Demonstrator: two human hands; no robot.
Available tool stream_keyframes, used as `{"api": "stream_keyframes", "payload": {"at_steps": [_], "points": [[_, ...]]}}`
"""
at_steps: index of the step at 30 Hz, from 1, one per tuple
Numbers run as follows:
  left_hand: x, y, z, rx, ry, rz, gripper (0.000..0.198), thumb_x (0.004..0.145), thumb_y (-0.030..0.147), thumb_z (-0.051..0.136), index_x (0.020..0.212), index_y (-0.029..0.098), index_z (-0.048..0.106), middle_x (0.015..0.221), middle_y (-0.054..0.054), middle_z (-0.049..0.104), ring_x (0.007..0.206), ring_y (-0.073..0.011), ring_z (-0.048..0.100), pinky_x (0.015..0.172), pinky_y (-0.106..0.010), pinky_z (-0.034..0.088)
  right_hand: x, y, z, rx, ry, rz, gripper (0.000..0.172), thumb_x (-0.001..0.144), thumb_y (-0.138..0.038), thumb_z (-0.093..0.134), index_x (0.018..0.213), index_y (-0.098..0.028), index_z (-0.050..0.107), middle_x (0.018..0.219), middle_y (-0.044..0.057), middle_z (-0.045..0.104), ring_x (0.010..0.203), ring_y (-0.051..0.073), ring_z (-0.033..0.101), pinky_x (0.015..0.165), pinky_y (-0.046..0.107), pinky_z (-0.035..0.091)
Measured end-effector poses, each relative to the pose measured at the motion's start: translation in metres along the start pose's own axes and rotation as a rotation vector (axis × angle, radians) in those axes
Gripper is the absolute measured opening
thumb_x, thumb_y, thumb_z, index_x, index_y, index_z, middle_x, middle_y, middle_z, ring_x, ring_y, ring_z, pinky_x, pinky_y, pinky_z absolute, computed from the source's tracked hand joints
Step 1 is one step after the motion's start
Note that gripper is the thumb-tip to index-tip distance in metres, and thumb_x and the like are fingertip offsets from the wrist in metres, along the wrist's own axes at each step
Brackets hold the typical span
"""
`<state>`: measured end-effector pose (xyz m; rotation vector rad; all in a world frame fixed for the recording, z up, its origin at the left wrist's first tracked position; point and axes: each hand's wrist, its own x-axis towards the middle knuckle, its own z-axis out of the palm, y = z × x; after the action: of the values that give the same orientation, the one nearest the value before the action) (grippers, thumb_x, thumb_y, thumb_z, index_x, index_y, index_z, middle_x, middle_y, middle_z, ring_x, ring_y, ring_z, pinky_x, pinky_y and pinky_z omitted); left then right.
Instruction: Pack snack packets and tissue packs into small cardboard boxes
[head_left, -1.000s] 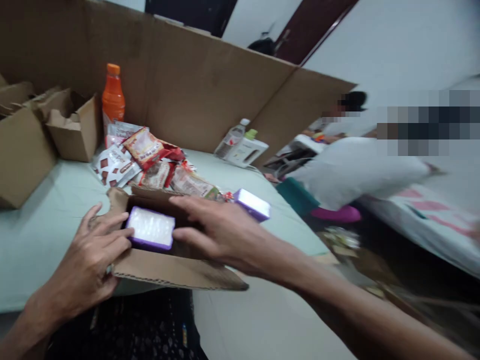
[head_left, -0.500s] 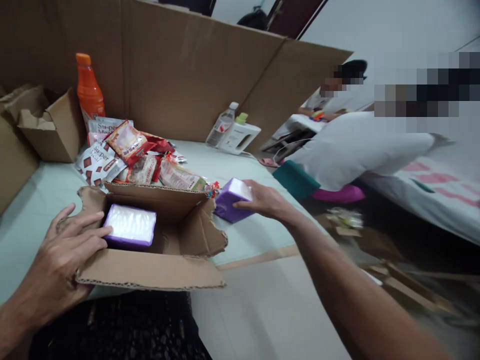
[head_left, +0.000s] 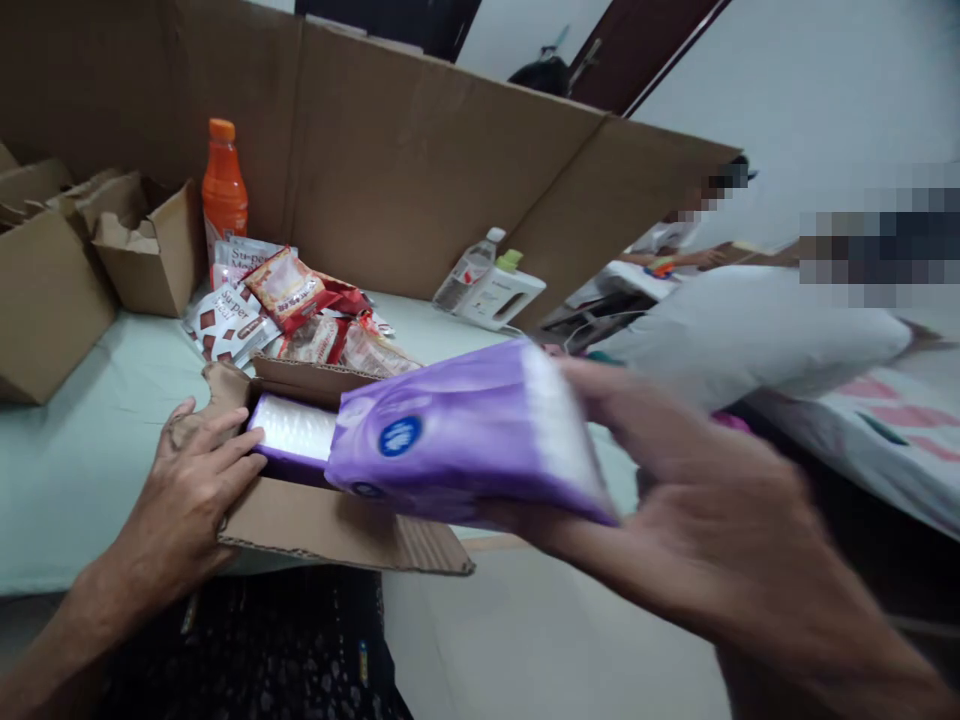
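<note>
My right hand (head_left: 697, 500) grips a purple tissue pack (head_left: 450, 430) from its right end, thumb below and fingers above. The pack is raised over the right part of an open cardboard box (head_left: 330, 525) and hides much of its inside. A second purple pack (head_left: 296, 428), white end up, stands within the box at the left. My left hand (head_left: 199, 475) holds the box's left wall, its fingertips over the edge and near or touching the second pack; its thumb is hidden.
Behind the box lie several snack packets (head_left: 289, 300) and an orange bottle (head_left: 224, 185). A clear bottle (head_left: 471, 270) and a white jug (head_left: 501, 297) stand before a cardboard panel (head_left: 420, 150). Other cartons (head_left: 52, 290) are at the left. People sit at the right.
My right hand has lifted the tissue pack from beside the box, bringing it closer and over the box's right part. My left hand stays at the box while the view shifts.
</note>
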<state>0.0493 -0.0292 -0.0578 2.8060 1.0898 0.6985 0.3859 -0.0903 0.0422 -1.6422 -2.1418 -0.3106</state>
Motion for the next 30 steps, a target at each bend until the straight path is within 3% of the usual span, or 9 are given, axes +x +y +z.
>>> {"api": "stream_keyframes", "payload": {"at_steps": [4, 7, 13, 17, 19, 23, 27, 30], "points": [[-0.002, 0.002, 0.005, 0.000, 0.031, -0.028, 0.037, 0.074, 0.017, 0.066, 0.111, 0.019, 0.070, 0.132, -0.012, 0.073, 0.137, -0.0385, 0.054, 0.124, -0.070, 0.021, 0.029, -0.024, 0.015, -0.025, -0.097, -0.120, 0.030, 0.089, -0.048, 0.061, 0.108, -0.025, 0.061, 0.079, 0.004, 0.071, 0.066, 0.027, 0.066, 0.058, 0.037, 0.046], [-0.003, 0.002, 0.010, 0.002, 0.062, -0.029, 0.043, 0.067, 0.016, 0.070, 0.110, 0.017, 0.071, 0.131, -0.013, 0.073, 0.136, -0.0400, 0.055, 0.123, -0.071, 0.022, 0.038, -0.024, 0.010, -0.097, -0.117, -0.122, 0.024, 0.086, -0.050, 0.062, 0.097, -0.029, 0.059, 0.068, 0.004, 0.064, 0.060, 0.027, 0.061, 0.055, 0.038, 0.042], [-0.003, 0.006, 0.015, 0.022, 0.087, -0.041, 0.044, 0.073, 0.017, 0.067, 0.117, 0.014, 0.069, 0.131, -0.018, 0.071, 0.135, -0.0409, 0.055, 0.119, -0.072, 0.028, 0.063, -0.034, 0.013, -0.283, -0.327, -0.215, 0.022, 0.081, -0.041, 0.064, 0.092, -0.023, 0.058, 0.076, 0.007, 0.070, 0.068, 0.026, 0.064, 0.061, 0.035, 0.041], [-0.002, 0.009, 0.018, 0.057, 0.100, -0.040, 0.048, 0.074, 0.022, 0.065, 0.121, 0.011, 0.067, 0.131, -0.021, 0.069, 0.133, -0.0419, 0.054, 0.118, -0.071, 0.029, 0.070, -0.040, 0.028, -0.255, -0.283, -0.250, 0.039, 0.082, -0.040, 0.065, 0.112, -0.015, 0.060, 0.092, 0.013, 0.074, 0.083, 0.030, 0.068, 0.068, 0.036, 0.045], [-0.002, 0.010, 0.019, 0.066, 0.105, -0.041, 0.047, 0.076, 0.024, 0.064, 0.121, 0.009, 0.067, 0.130, -0.023, 0.069, 0.133, -0.0422, 0.053, 0.119, -0.071, 0.027, 0.066, -0.038, 0.037, -0.228, -0.303, -0.248, 0.040, 0.083, -0.040, 0.066, 0.114, -0.015, 0.060, 0.097, 0.015, 0.074, 0.086, 0.030, 0.068, 0.069, 0.036, 0.045], [-0.002, 0.010, 0.018, 0.079, 0.101, -0.032, 0.041, 0.083, 0.028, 0.061, 0.119, 0.010, 0.067, 0.127, -0.022, 0.069, 0.131, -0.0411, 0.054, 0.118, -0.071, 0.028, 0.054, -0.030, 0.065, -0.167, -0.527, -0.180, 0.027, 0.084, -0.039, 0.068, 0.102, -0.019, 0.060, 0.094, 0.011, 0.074, 0.084, 0.027, 0.068, 0.068, 0.034, 0.045], [-0.002, 0.009, 0.013, 0.097, 0.066, 0.004, 0.042, 0.086, 0.036, 0.063, 0.119, 0.010, 0.067, 0.129, -0.022, 0.068, 0.132, -0.0420, 0.053, 0.118, -0.073, 0.027, 0.054, -0.030, 0.089, -0.196, -0.685, -0.130, 0.038, 0.091, -0.047, 0.068, 0.112, -0.015, 0.064, 0.102, 0.017, 0.076, 0.093, 0.032, 0.071, 0.080, 0.041, 0.049], [-0.001, 0.008, 0.010, 0.108, 0.030, -0.001, 0.038, 0.085, 0.029, 0.061, 0.118, 0.011, 0.067, 0.131, -0.022, 0.068, 0.133, -0.0418, 0.053, 0.119, -0.074, 0.027, 0.063, -0.037, 0.096, -0.247, -0.784, -0.110, 0.044, 0.094, -0.050, 0.066, 0.118, -0.014, 0.066, 0.112, 0.021, 0.076, 0.104, 0.036, 0.072, 0.089, 0.047, 0.050]]}}
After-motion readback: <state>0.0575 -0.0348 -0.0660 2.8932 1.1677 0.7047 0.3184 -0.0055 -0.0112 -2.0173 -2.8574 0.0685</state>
